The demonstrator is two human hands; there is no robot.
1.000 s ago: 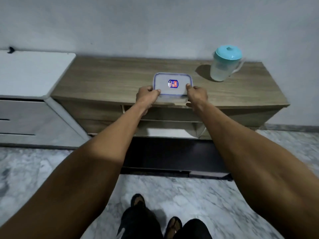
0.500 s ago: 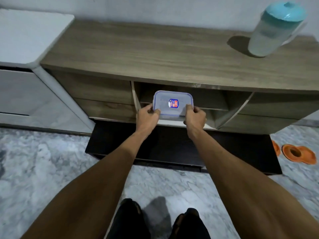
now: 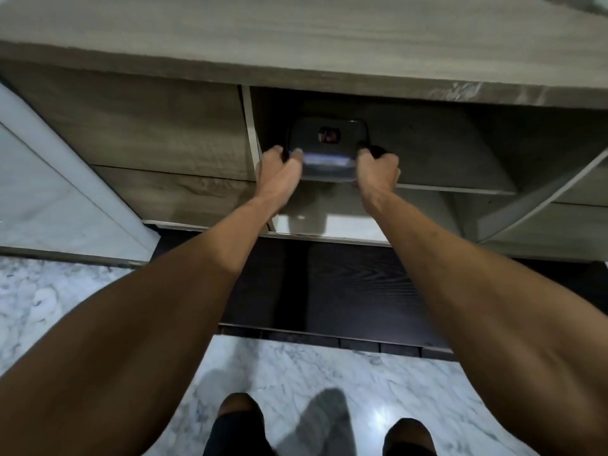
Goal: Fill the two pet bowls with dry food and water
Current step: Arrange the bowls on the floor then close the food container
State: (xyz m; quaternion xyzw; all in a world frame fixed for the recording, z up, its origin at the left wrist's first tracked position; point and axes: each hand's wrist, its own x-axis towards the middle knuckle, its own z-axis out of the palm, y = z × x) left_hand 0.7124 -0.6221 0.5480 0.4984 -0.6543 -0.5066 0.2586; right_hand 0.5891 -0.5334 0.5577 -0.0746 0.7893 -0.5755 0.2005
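A clear plastic food container [image 3: 327,149] with a lid and a small red-and-blue label sits in shadow inside the open upper shelf compartment of the wooden cabinet [image 3: 171,126]. My left hand [image 3: 278,172] grips its left end and my right hand [image 3: 376,171] grips its right end. Both arms reach forward into the compartment. No pet bowls and no water jug show in this frame.
The cabinet's wooden top [image 3: 296,37] overhangs the shelf opening. A shelf board [image 3: 454,189] runs beneath the container, with a slanted divider [image 3: 539,192] at the right. A white unit [image 3: 49,192] stands at left. Marble floor [image 3: 296,373] and my feet lie below.
My hands carried the container from the cabinet top down and forward into the shaded shelf compartment. The view dropped closer, so the jug and orange bowls left the frame.
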